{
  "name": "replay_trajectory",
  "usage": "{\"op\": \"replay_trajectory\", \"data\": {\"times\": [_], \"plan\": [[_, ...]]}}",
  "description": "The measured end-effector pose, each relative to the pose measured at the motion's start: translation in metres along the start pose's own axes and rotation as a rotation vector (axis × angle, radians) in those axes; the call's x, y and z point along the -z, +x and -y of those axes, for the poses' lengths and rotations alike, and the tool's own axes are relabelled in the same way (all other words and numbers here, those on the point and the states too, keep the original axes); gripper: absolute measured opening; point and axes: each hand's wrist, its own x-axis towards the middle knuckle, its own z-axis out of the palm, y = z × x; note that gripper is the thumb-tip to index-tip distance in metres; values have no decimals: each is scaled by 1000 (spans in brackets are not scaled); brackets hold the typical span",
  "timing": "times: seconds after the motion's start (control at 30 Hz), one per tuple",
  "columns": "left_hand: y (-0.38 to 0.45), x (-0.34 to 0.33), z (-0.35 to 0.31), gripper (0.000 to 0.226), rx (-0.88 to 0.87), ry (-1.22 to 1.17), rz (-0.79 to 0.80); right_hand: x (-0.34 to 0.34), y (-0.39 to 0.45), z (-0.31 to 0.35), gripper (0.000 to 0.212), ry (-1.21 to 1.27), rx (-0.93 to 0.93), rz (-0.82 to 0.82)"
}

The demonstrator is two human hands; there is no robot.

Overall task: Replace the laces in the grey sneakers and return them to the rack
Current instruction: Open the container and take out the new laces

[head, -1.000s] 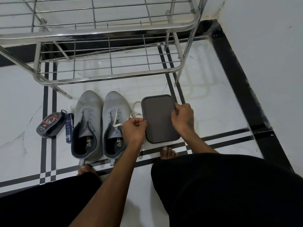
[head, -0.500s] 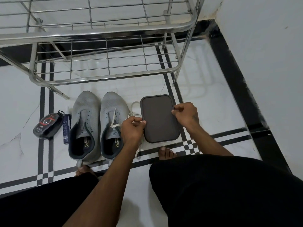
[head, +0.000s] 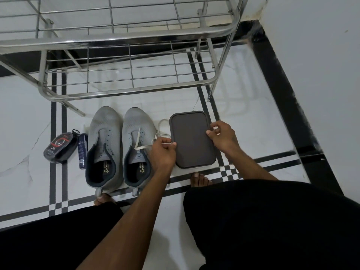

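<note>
Far left on the floor (head: 243,121): shoe-polish tin (head: 60,148) and slim blue tube (head: 82,151), lying side by side, just beside the left sneaker, probably parked within reach as care supplies, out of the working area.

Next, the grey sneakers: left sneaker (head: 104,147) and right sneaker (head: 136,149), standing touching, toes toward the rack (head: 124,90), heels toward the knees. Placed so, likely, to keep the eyelets facing up and open to both hands. Left sneaker showing bare eyelets, no lace in sight. Right sneaker carrying only a strand of white lace (head: 138,142) across the tongue, running off to the right, with loose loops gathered on the floor between shoe and tray.

Then the left hand (head: 163,152), just beside the right sneaker, fingers (head: 169,146) curled and pinching the lace, apparently to draw it out or feed it through; which of the two, not clear from here. Whether this lace is the old or the new one, also impossible to tell.

Further right, dark tray (head: 191,140), flat on the floor, nothing visibly in it, seemingly set there for laces. Right hand (head: 222,136) at its right rim, fingertips (head: 209,132) bent and lightly gripping the edge, probably steadying or shifting it.

Rack shelves above holding no shoes: return step not yet done, lacing judged at an early stage.
</note>
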Motion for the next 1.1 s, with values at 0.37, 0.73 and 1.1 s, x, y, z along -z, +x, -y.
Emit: {"op": "replay_trajectory", "data": {"times": [0.37,0.73,1.1], "plan": [[-25,25,17,55,13,80,308,29,-43,-16,128,-294,142,599],[-29,25,12,50,45,35,275,18,-36,-24,129,-256,113,510],[-59,34,-7,49,-67,82,386,44,-60,-34,38,-1,-54,364]]}}
